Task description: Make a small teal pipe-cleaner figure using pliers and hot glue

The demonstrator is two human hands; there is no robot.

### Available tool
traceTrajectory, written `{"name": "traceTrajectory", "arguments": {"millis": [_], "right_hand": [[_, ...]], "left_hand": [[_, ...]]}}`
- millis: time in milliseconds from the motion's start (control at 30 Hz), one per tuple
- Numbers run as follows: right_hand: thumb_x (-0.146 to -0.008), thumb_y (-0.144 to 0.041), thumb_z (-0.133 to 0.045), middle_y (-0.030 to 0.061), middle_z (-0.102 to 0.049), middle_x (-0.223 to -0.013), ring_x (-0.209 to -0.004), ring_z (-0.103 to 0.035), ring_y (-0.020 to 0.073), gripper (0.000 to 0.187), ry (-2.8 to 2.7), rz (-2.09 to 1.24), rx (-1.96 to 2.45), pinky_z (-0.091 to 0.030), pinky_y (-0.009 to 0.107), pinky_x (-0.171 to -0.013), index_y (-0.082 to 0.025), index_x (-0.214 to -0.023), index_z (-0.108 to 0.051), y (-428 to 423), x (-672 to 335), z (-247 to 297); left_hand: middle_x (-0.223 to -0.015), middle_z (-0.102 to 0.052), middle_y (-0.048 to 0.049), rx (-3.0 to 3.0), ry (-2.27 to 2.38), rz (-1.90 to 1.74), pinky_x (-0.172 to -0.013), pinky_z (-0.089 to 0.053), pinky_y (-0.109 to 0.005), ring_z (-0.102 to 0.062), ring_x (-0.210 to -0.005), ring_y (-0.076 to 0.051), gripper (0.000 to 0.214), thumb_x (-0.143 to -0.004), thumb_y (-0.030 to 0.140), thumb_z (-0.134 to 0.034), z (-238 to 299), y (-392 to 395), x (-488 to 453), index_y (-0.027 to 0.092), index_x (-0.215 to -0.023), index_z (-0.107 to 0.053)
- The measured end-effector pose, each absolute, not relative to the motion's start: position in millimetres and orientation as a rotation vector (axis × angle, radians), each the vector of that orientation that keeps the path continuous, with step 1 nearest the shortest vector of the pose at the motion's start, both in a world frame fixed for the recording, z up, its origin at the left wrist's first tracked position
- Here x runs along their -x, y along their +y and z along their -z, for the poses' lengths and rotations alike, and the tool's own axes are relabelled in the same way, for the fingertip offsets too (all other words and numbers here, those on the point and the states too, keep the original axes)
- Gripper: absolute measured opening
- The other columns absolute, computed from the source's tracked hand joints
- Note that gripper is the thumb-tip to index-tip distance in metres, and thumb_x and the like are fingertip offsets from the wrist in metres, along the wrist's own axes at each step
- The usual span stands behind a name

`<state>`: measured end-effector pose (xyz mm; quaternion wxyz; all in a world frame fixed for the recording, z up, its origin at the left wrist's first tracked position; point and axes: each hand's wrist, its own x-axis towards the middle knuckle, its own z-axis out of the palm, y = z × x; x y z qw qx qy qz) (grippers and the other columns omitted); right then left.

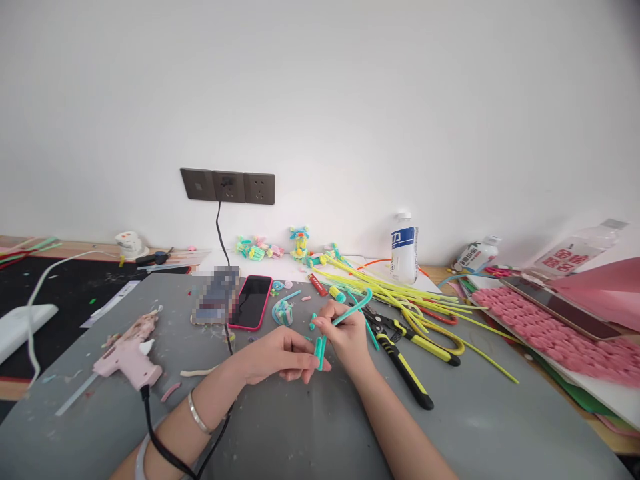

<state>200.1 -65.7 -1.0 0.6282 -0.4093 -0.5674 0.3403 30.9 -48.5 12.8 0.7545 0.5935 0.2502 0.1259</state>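
Note:
A turquoise pipe cleaner (355,308) runs between my two hands above the grey mat. Its lower end is folded into a narrow loop, pinched in the fingertips of my left hand (283,357). My right hand (346,335) is closed round the stem higher up, and the free end curves over to the upper right. Behind the hands lie a small turquoise piece (313,322) and a coiled pastel bundle (283,312). Black-and-yellow pliers (403,367) rest just right of my right hand.
A pink glue gun (129,357) with a black cord lies at left. Two phones, one a pink-edged phone (252,303), lie behind my left hand. Yellow pipe cleaners (415,297) spread at right, near a white bottle (404,248). Small pipe-cleaner figures (300,244) stand along the wall.

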Motion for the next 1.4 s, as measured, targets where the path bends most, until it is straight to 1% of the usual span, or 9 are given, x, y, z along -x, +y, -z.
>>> {"name": "traceTrajectory", "arguments": {"millis": [67, 233, 333, 433, 533, 733, 933, 1133, 1400], "right_hand": [[-0.074, -0.036, -0.074, -0.0048, -0.041, -0.047, -0.048, -0.036, 0.0111, 0.042, -1.299, -0.772, 0.942, -0.031, 0.026, -0.048, -0.020, -0.048, -0.045, -66.0, -199.3, 2.1], [-0.074, -0.039, -0.075, -0.0051, -0.041, -0.046, -0.047, -0.037, 0.0104, 0.044, -1.287, -0.768, 0.929, -0.031, 0.025, -0.047, -0.020, -0.049, -0.045, -66.0, -197.8, 3.4], [-0.076, -0.050, -0.073, -0.0056, -0.043, -0.047, -0.042, -0.037, 0.0095, 0.045, -1.280, -0.849, 0.893, -0.032, 0.023, -0.042, -0.021, -0.055, -0.047, -65.0, -200.5, 1.9], [-0.080, -0.060, -0.066, -0.0041, -0.049, -0.058, -0.043, -0.043, 0.0091, 0.044, -1.299, -1.032, 0.818, -0.037, 0.022, -0.040, -0.020, -0.068, -0.055, -64.1, -207.6, -1.6], [-0.082, -0.053, -0.070, -0.0019, -0.055, -0.071, -0.051, -0.050, 0.0094, 0.035, -1.375, -1.229, 0.734, -0.044, 0.023, -0.048, -0.019, -0.080, -0.062, -64.8, -216.8, -6.0], [-0.078, -0.031, -0.079, 0.0009, -0.063, -0.078, -0.066, -0.062, 0.0131, 0.017, -1.459, -1.430, 0.628, -0.054, 0.025, -0.061, -0.019, -0.086, -0.069, -68.8, -226.7, -15.1], [-0.077, -0.030, -0.081, 0.0034, -0.069, -0.078, -0.074, -0.065, 0.0170, 0.013, -1.467, -1.351, 0.643, -0.057, 0.029, -0.067, -0.020, -0.081, -0.073, -69.5, -227.6, -16.4], [-0.081, -0.029, -0.078, 0.0046, -0.073, -0.082, -0.077, -0.067, 0.0187, 0.008, -1.534, -1.154, 0.658, -0.054, 0.032, -0.071, -0.022, -0.082, -0.074, -66.2, -227.3, -8.2], [-0.083, -0.036, -0.075, 0.0053, -0.073, -0.076, -0.073, -0.066, 0.0205, 0.016, -1.584, -0.885, 0.741, -0.052, 0.036, -0.072, -0.022, -0.076, -0.072, -67.7, -218.3, -11.7]], "left_hand": [[-0.062, -0.063, -0.0019, -1.298, 0.538, -0.275, -0.047, -0.024, -0.025, -0.037, -0.046, -0.005, 0.033, -0.079, 0.040, -0.074, -12.2, -48.6, -31.4, 0.012, -0.062, -0.068], [-0.061, -0.061, -0.0009, -1.287, 0.519, -0.269, -0.048, -0.025, -0.024, -0.039, -0.048, -0.006, 0.029, -0.080, 0.040, -0.074, -9.5, -48.6, -31.4, 0.011, -0.078, -0.075], [-0.058, -0.058, 0.0004, -1.285, 0.526, -0.292, -0.048, -0.025, -0.023, -0.040, -0.048, -0.006, 0.030, -0.081, 0.041, -0.074, -9.4, -48.6, -30.7, 0.011, -0.078, -0.074], [-0.058, -0.058, -0.0002, -1.271, 0.523, -0.332, -0.047, -0.026, -0.023, -0.042, -0.049, -0.007, 0.033, -0.080, 0.043, -0.075, -10.5, -47.7, -29.8, 0.011, -0.076, -0.074], [-0.057, -0.059, -0.0011, -1.257, 0.494, -0.353, -0.047, -0.027, -0.023, -0.043, -0.049, -0.007, 0.035, -0.079, 0.045, -0.076, -11.6, -46.6, -28.5, 0.011, -0.074, -0.074], [-0.055, -0.061, -0.0021, -1.251, 0.463, -0.323, -0.046, -0.029, -0.023, -0.047, -0.049, -0.008, 0.035, -0.077, 0.046, -0.077, -11.6, -46.0, -25.1, 0.011, -0.075, -0.077], [-0.054, -0.061, -0.0021, -1.250, 0.469, -0.326, -0.046, -0.030, -0.023, -0.047, -0.048, -0.009, 0.036, -0.076, 0.047, -0.078, -11.2, -44.7, -23.6, 0.011, -0.073, -0.077], [-0.054, -0.060, -0.0017, -1.235, 0.467, -0.353, -0.046, -0.029, -0.022, -0.046, -0.048, -0.008, 0.038, -0.075, 0.049, -0.078, -12.4, -44.6, -23.6, 0.011, -0.072, -0.076], [-0.053, -0.058, -0.0010, -1.235, 0.491, -0.383, -0.046, -0.028, -0.023, -0.045, -0.047, -0.008, 0.040, -0.074, 0.050, -0.078, -15.3, -43.0, -23.1, 0.011, -0.071, -0.075]]}}
